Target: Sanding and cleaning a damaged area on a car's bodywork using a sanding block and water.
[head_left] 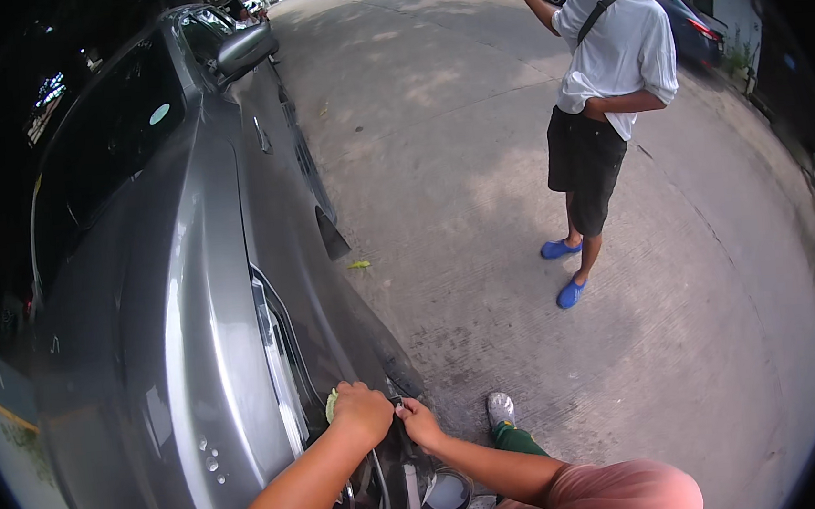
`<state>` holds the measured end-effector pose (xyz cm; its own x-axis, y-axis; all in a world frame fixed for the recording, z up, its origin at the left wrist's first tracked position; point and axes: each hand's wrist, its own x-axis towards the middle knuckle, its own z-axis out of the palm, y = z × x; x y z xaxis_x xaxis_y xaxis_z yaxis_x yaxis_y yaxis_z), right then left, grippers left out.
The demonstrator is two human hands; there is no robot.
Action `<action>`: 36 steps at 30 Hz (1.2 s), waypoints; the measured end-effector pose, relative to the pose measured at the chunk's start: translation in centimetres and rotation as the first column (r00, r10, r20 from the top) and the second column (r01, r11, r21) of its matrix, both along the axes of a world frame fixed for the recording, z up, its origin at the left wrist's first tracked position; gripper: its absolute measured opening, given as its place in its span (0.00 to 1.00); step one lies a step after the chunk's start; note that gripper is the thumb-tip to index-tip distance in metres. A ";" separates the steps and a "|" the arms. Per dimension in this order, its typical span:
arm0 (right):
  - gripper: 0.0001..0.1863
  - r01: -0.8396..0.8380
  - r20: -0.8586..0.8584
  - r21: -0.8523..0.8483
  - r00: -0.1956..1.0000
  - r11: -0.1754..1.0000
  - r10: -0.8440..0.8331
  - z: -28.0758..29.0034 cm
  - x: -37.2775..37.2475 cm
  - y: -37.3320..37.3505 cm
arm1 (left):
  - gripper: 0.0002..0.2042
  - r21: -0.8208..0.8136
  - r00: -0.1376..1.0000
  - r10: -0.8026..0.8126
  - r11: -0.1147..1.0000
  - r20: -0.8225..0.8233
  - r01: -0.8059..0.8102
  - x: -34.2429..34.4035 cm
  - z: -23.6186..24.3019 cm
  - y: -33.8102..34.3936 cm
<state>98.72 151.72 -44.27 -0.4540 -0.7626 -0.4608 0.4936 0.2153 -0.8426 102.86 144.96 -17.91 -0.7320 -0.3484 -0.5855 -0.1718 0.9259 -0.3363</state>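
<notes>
The front corner of a grey car (219,298) is in front of me, with its long headlight (280,355) on this side. My left hand (363,413) is closed and rests against the bumper corner just beside the headlight. A pale yellow-green piece (331,406), perhaps cloth or a sponge, sticks out from its left side. My right hand (421,424) is a little to the right, its thumb and fingers pinched together at the bumper's outer edge. Something small and light shows at those fingertips, too small to name. The two hands are close together but apart.
A round dark-rimmed container (447,493) sits low beside the bumper. A person (596,96) in a white shirt, dark shorts and blue shoes stands on the concrete road (440,185). A dark parked car (681,18) is behind. A leaf (358,264) lies near the wheel.
</notes>
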 end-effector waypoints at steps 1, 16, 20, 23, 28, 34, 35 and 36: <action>0.16 -0.006 -0.012 0.010 1.000 1.000 0.006 0.0 -0.1 0.0 | 0.12 0.001 1.000 0.000 1.000 0.015 0.000 0.0 0.0 -0.1; 0.17 0.035 -0.070 0.028 0.997 0.999 -0.033 -2.5 0.4 0.4 | 0.12 -0.006 0.999 -0.036 0.999 0.030 0.036 0.2 -0.3 0.0; 0.18 0.069 -0.422 0.039 0.906 0.997 -0.046 -2.7 0.6 0.5 | 0.11 -0.023 0.999 -0.014 1.000 0.028 0.015 0.0 -0.5 -0.1; 0.19 0.122 -0.246 0.165 0.966 0.979 -0.079 -2.3 0.5 0.3 | 0.13 -0.028 0.999 -0.012 1.000 0.045 0.014 -0.3 -0.3 0.0; 0.18 0.024 -0.290 0.118 0.957 0.993 0.011 -2.6 0.7 0.7 | 0.11 -0.005 1.000 -0.008 1.000 0.001 0.008 -0.3 0.0 0.1; 0.20 -0.005 -0.098 0.151 0.995 0.989 0.020 -4.8 1.2 0.2 | 0.11 0.023 0.999 0.006 1.000 -0.052 -0.005 -0.2 0.1 0.1; 0.20 0.015 -0.101 0.118 0.995 0.993 -0.003 -5.0 1.2 0.1 | 0.11 0.030 0.999 0.017 0.999 -0.036 -0.015 -0.2 0.0 0.2; 0.20 0.061 -0.144 0.072 0.988 0.996 -0.051 -5.1 1.1 0.1 | 0.11 0.027 0.999 0.032 0.999 -0.026 -0.031 -0.2 0.1 0.4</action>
